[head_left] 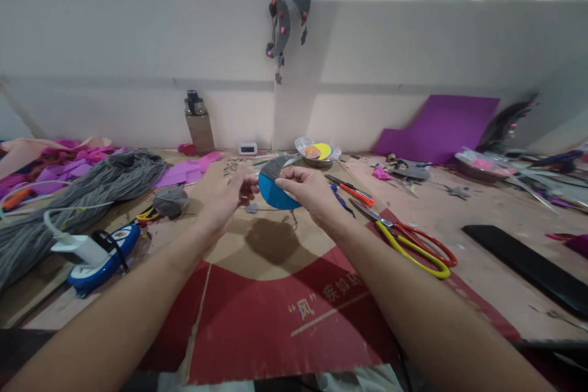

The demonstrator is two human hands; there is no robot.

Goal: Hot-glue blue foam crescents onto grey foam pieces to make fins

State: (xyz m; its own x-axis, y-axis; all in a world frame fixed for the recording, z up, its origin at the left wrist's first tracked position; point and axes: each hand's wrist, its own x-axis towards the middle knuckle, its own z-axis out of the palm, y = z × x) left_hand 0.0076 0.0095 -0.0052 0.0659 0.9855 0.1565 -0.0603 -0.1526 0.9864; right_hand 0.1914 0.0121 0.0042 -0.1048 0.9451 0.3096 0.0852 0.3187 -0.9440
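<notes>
A blue disc (274, 196), its upper part covered with grey yarn (274, 167), is held up over the cardboard. Thumb and fingers of my right hand (301, 187) pinch it at its right side. Just left of the disc, my left hand (239, 190) has its fingers curled together; whatever is between them is too small to make out. Below the hands, a dark shadow falls on the brown and red cardboard sheet (257, 318). A small grey piece (251, 208) lies on the cardboard under my left hand.
Scissors with red and yellow handles (413, 248) and a red utility knife (356, 193) lie to the right, near a black case (528, 269). On the left are a grey yarn ball (169, 201), a yarn skein (110, 196) and a blue power strip (105, 260).
</notes>
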